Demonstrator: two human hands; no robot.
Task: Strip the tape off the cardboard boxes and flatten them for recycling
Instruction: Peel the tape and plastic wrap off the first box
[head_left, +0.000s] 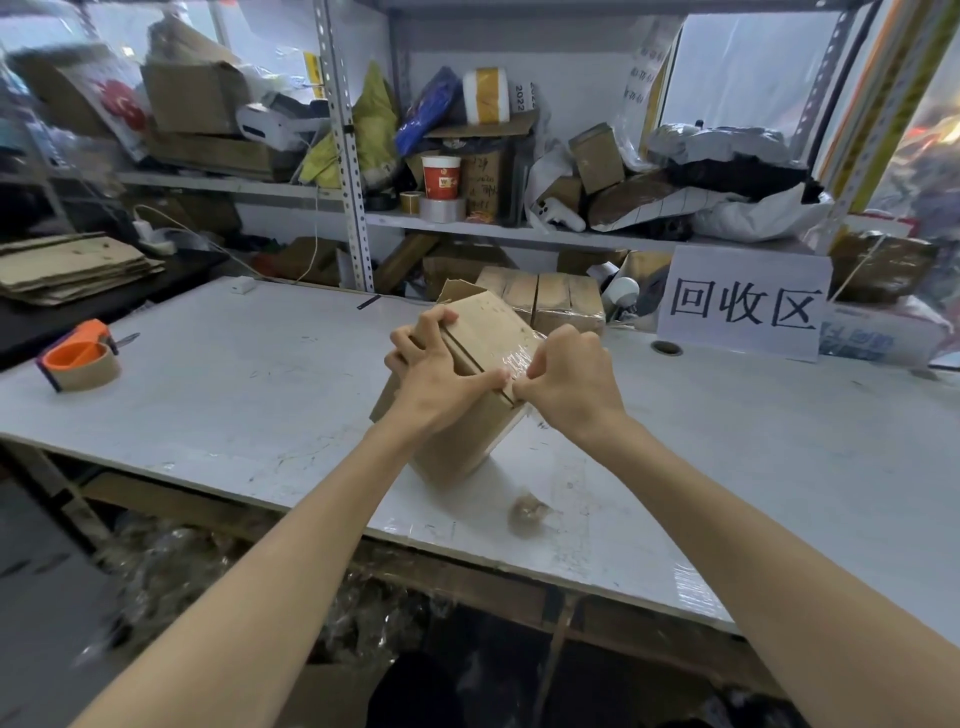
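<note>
The cardboard box (483, 332) stands tilted on a lower edge at the middle of the table (234, 395). Your left hand (431, 374) holds its top, fingers curled over the far edge and thumb stretched along the flap. At the box's 3 o'clock, your right hand (566, 374) keeps a narrow grip, pinching the clear tape (519, 353). A tape wad (530, 512) lies at 5 o'clock, a tape dispenser (83, 358) well apart at 9, and more boxes (550, 301) at 1.
</note>
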